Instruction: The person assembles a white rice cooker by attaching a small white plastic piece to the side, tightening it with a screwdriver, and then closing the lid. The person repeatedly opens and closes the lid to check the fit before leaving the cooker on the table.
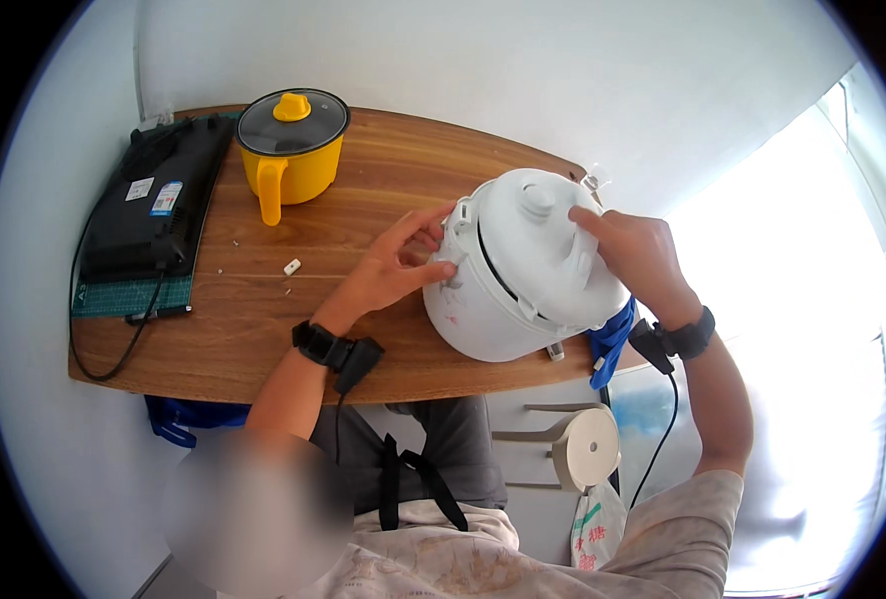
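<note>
A white electric cooker (478,324) stands at the right of the wooden table. Its domed white lid (523,235) sits on top, with a dark gap showing along the lid's left edge. My left hand (398,262) holds the cooker's left side, thumb below and forefinger above, spread around a fitting near the rim. My right hand (641,250) is closed on the raised handle of the lid, thumb toward the round knob on top; its other fingers are partly hidden. Each wrist wears a black strap with a small box and cable.
A yellow pot (308,175) with a glass lid stands at the back left. Left of it, a black flat appliance (148,215) lies on a green cutting mat (173,295). A small white piece (292,267) lies mid-table. Blue cloth (611,344) hangs by the right edge, above a stool (585,449).
</note>
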A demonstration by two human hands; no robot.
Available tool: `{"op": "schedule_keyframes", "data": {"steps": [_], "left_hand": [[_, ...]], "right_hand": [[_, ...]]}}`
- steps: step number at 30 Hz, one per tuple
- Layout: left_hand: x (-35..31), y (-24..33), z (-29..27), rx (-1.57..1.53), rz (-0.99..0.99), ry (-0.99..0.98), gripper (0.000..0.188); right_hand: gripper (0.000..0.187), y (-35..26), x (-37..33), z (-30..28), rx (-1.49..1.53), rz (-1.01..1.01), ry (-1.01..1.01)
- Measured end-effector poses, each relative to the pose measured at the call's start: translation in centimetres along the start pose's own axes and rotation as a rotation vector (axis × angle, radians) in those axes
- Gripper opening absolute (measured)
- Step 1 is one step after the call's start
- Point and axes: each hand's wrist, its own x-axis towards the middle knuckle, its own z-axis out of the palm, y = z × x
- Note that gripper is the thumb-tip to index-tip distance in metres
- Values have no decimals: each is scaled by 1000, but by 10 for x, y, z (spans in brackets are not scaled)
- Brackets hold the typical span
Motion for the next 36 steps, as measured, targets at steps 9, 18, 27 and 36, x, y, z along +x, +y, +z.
{"op": "schedule_keyframes", "data": {"steps": [9, 18, 27, 36], "left_hand": [[-3, 5, 0, 43, -10, 10, 74], [-2, 2, 0, 6, 6, 5, 75], [-4, 6, 1, 37, 15, 6, 75], [-4, 5, -1, 49, -4, 3, 76]], "right_hand": [[36, -3, -5, -8, 462, 107, -23], [64, -22, 29, -10, 599, 562, -268], [63, -11, 25, -33, 770, 681, -152], [48, -2, 25, -33, 695, 287, -162]]}}
